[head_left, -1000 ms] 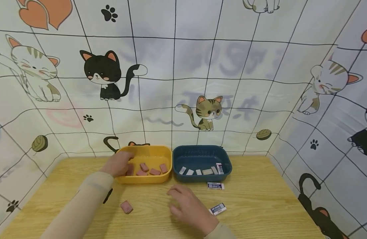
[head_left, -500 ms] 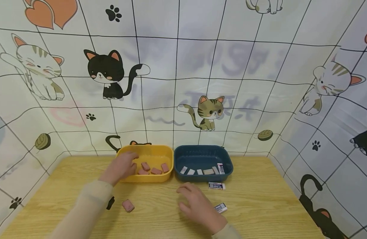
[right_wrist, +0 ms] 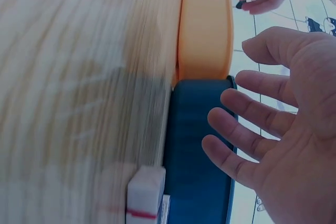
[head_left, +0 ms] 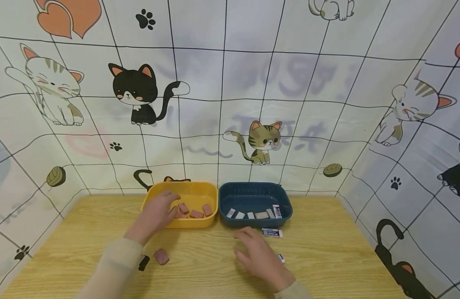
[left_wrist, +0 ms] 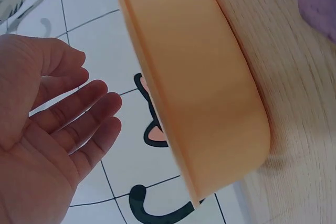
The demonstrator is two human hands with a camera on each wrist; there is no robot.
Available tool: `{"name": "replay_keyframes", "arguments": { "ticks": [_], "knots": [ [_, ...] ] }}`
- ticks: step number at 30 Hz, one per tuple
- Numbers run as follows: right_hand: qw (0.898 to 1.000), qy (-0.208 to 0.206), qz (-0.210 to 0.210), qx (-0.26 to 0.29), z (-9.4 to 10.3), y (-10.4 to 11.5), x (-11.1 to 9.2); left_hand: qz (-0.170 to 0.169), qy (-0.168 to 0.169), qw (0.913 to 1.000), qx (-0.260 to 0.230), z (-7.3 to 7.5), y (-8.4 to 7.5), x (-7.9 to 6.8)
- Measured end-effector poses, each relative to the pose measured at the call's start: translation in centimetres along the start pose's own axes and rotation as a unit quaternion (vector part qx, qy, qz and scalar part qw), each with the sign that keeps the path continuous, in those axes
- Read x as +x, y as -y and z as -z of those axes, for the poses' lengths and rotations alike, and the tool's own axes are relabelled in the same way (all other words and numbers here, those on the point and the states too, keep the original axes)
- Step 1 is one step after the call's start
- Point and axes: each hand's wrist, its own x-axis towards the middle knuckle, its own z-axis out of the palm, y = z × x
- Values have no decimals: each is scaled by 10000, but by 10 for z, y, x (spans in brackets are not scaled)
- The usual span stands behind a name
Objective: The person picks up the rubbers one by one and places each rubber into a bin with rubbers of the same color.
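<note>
My left hand (head_left: 156,214) is over the left part of the yellow bin (head_left: 194,223), fingers loosely bent and holding nothing. Several pink blocks (head_left: 196,214) lie inside that bin. In the left wrist view, the bare palm and spread fingers (left_wrist: 94,148) stand beside the bin's wall. My right hand (head_left: 263,259) hovers over the table in front of the blue bin (head_left: 241,223), relaxed, with nothing in it. Behind its fingers lies a white eraser in a printed sleeve (head_left: 271,233). Another sleeved eraser (head_left: 281,258) is partly hidden by this hand.
Several white erasers (head_left: 261,215) line the near side inside the blue bin. On the wooden table (head_left: 327,249) lie a pink block (head_left: 161,256) and a small black piece (head_left: 143,263) by the left sleeve. A cat-printed cloth (head_left: 200,124) rises behind the bins.
My left hand has come up and rightward from the left end of the yellow bin. My right hand has drifted right, covering more of the nearer sleeved eraser.
</note>
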Motion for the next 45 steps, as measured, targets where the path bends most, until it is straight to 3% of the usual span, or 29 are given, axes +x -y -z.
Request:
{"name": "replay_keyframes", "arguments": {
  "ticks": [4,8,17,24,28,38,45],
  "knots": [
    [9997,-184,49,-132,2,-7,-4,-357,-279,9990,7,-1,-9,-4],
    [9998,-106,-129,-145,5,-12,-7,-560,-447,9974,80,-3,-17,-5],
    [9967,87,-804,-86,22,-15,-10,-638,-611,9961,25,-10,-33,-11],
    [9904,379,-1307,-232,32,-23,-12,-491,-503,9973,-205,-14,-45,-19],
    [9863,611,-1516,-241,37,-25,-12,-671,-749,9946,-241,-19,-52,-22],
    [9735,990,-2050,-235,44,-29,-16,-538,-613,9961,-342,-31,-67,-28],
    [9633,1289,-2349,-152,47,-32,-17,-745,-477,9952,-407,-38,-73,-33]
  ]
}}
